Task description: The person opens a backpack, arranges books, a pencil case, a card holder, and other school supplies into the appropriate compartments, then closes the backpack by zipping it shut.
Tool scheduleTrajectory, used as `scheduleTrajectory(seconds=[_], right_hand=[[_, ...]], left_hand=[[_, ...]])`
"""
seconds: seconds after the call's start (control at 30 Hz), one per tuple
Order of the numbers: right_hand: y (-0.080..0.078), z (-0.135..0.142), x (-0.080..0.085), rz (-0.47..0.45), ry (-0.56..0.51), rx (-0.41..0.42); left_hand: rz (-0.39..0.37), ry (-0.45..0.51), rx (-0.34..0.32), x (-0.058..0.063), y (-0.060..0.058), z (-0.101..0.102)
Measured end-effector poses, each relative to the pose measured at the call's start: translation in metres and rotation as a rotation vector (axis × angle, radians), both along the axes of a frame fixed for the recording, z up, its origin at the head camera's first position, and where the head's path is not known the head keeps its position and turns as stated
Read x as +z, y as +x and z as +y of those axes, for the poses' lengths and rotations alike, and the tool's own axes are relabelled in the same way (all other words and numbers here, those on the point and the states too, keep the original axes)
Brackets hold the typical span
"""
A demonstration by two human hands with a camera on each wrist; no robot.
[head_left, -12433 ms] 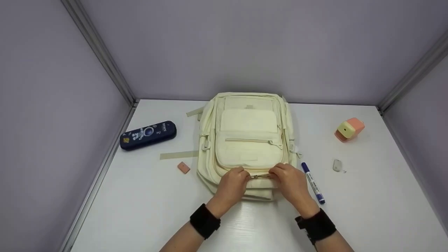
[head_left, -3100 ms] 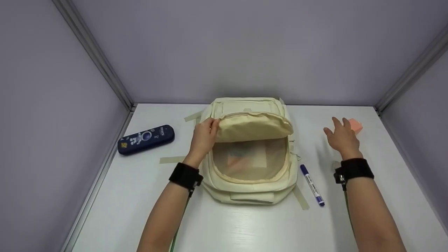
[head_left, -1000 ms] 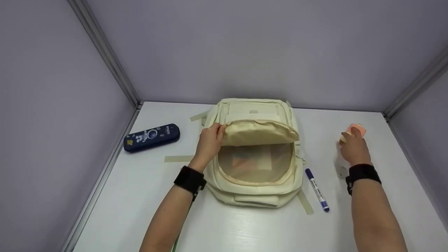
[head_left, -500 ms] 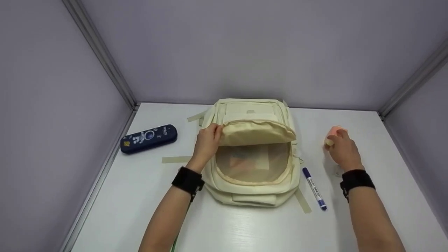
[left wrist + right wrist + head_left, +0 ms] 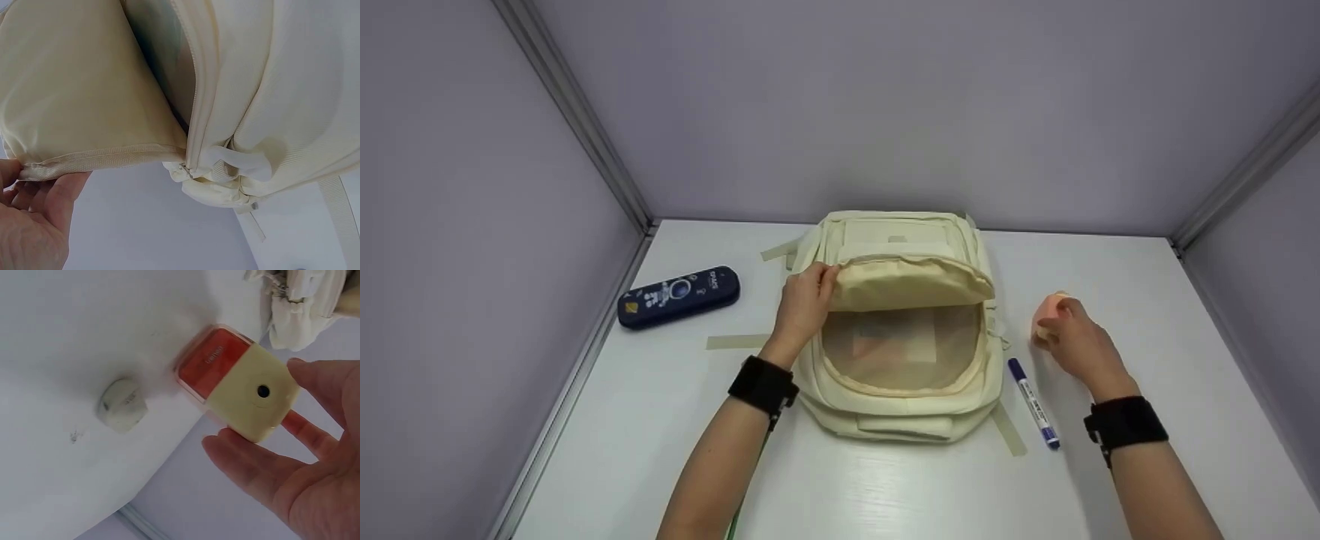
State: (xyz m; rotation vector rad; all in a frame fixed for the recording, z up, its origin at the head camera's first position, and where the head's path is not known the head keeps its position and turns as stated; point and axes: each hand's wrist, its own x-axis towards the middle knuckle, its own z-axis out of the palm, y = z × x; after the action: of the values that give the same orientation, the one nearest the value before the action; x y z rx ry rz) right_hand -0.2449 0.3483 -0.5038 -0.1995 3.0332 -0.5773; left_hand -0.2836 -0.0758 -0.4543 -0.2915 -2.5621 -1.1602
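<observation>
At the near side, the white table point(image 5: 862, 487) is supporting the items, and black wristbands point(image 5: 1125, 422) are encircling both wrists. A marker point(image 5: 1033, 403) with a white barrel and blue ends is lying at a slant just beside the right side of the backpack point(image 5: 907, 406), without touching it. The cream backpack is lying at the centre of the table. A beige strap point(image 5: 1009, 431) is extending from its near right corner.

The two hands are working apart from each other. The right hand point(image 5: 1084, 345) is gripping a pencil sharpener point(image 5: 236, 388) between thumb and fingers, to the right of the backpack and apart from it. The sharpener is presenting a cream face with a round black hole and a translucent red section. In the right wrist view, a greyish-white lump point(image 5: 122, 405) is resting on the table near the sharpener.

The left hand point(image 5: 802, 304) is pinching the left edge of the backpack's flap point(image 5: 911, 285), which is standing raised above the opening point(image 5: 900, 349). Blurred pale and pinkish shapes are showing inside.

Farther left, a dark blue case point(image 5: 679, 297) with an astronaut print is lying well apart from the backpack. A grey-lilac wall point(image 5: 885, 112) is rising behind the table
</observation>
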Motion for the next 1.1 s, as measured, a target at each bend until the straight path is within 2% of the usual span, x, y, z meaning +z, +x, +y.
scheduleTrajectory(seconds=[0.23, 0.33, 0.47, 0.67, 0.9, 1.1], right_hand=[[0.004, 0.000, 0.008, -0.065, 0.012, 0.060], [0.000, 0.001, 0.008, -0.121, -0.034, 0.002], [-0.009, 0.000, 0.005, -0.165, -0.090, -0.151], [-0.016, 0.002, -0.002, -0.102, -0.079, -0.214], [-0.013, 0.001, -0.001, -0.065, -0.139, -0.265], [-0.003, -0.003, 0.008, 0.072, -0.236, -0.297]], left_hand=[[0.009, 0.010, 0.007, -0.002, 0.000, 0.000], [0.015, 0.012, 0.001, -0.003, 0.001, 0.000], [0.021, 0.013, -0.001, -0.004, 0.001, 0.000], [0.008, 0.010, -0.003, -0.001, 0.001, 0.000], [0.007, 0.011, 0.006, 0.009, -0.003, 0.001], [0.017, 0.006, 0.013, 0.019, -0.008, 0.004]])
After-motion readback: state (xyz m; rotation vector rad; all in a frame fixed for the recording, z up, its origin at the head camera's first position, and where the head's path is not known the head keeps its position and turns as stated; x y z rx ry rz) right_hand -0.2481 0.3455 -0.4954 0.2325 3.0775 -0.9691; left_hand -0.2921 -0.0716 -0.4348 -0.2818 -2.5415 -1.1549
